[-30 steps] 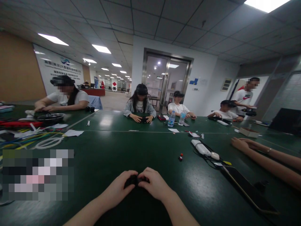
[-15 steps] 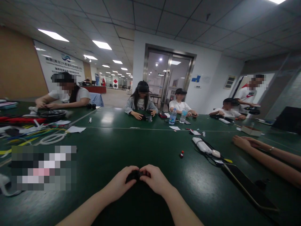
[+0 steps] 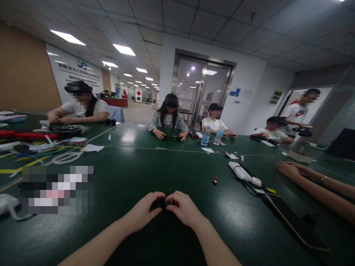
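Between my two hands, low over the green table [image 3: 166,170], is a small black object [image 3: 160,203] whose kind I cannot make out. My left hand [image 3: 146,208] closes round its left side, thumb below and fingers above. On its right side my right hand [image 3: 181,207] grips it with bent fingers and thumb. Both hands nearly touch at the fingertips, and they cover much of the object. A small red and black item [image 3: 215,180] lies on the table, ahead and to the right of my right hand.
At right lie a large phone-like dark slab [image 3: 296,221], a white power strip [image 3: 240,171] with cables, and a neighbour's forearms [image 3: 313,184]. Coiled white cable [image 3: 66,158] and coloured wires sit at left. Two water bottles [image 3: 205,136] stand across the table, where several people sit.
The view has shifted slightly, so the surroundings appear a little further right. My hands keep hold of the black object in nearly the same pose.
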The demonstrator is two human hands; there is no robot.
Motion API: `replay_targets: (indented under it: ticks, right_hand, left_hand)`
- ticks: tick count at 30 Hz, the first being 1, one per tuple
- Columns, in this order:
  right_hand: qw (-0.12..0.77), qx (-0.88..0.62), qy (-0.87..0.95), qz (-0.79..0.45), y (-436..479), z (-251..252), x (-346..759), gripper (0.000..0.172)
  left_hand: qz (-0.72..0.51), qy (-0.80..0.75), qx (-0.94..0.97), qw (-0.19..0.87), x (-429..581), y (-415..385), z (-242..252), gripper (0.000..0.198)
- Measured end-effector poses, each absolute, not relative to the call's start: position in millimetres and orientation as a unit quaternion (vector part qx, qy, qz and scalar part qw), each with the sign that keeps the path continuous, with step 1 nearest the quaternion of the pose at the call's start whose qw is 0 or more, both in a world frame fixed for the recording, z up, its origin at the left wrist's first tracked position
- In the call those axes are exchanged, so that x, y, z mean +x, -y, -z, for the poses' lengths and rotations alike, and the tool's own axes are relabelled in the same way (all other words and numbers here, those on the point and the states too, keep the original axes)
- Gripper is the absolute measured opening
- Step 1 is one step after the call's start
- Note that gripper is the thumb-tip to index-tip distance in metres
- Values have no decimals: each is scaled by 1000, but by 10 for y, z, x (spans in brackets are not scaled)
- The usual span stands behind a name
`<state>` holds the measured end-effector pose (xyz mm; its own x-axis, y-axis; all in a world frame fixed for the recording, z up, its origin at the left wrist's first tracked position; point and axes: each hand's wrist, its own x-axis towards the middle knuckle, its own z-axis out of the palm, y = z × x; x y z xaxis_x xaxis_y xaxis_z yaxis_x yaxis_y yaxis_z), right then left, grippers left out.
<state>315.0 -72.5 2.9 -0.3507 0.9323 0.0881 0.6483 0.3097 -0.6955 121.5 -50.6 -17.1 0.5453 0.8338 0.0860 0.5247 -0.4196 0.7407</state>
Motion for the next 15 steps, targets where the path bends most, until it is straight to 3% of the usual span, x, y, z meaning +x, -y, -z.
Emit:
replay_targets:
  ticks: [11, 15]
  right_hand:
    - [251, -513, 769, -287, 741, -11, 3152, 17]
    - [290, -516, 746, -304, 705, 7, 3197, 17]
  left_hand:
    - [-228, -413, 813, 342, 1213, 518, 140, 40]
    - [-224, -419, 810, 345, 1213, 535, 104, 40]
